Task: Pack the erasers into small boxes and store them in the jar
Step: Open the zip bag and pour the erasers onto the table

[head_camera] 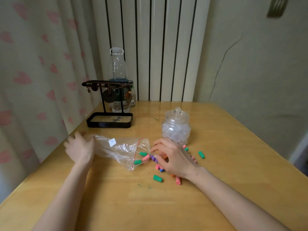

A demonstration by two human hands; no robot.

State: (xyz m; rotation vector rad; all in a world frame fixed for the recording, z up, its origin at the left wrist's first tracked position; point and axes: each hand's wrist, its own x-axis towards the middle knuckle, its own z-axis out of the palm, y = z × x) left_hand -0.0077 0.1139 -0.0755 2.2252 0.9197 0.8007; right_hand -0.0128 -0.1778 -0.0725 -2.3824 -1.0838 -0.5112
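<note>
Head view: grips bag (pixel 120 147) at its 9 o'clock end with left hand (pixel 80 148) (blurred); curls right hand (pixel 175 157) over erasers (pixel 157 178) at jar's (pixel 175 130) 6 o'clock, grasp unclear

No legible text, white sticker (pixel 112 142) on plastic bag (pixel 120 150) unreadable

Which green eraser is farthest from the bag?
The green eraser lying alone on the table, right of the right hand. Two others sit at the plastic bag mouth; the fourth lies just in front of it.
</note>
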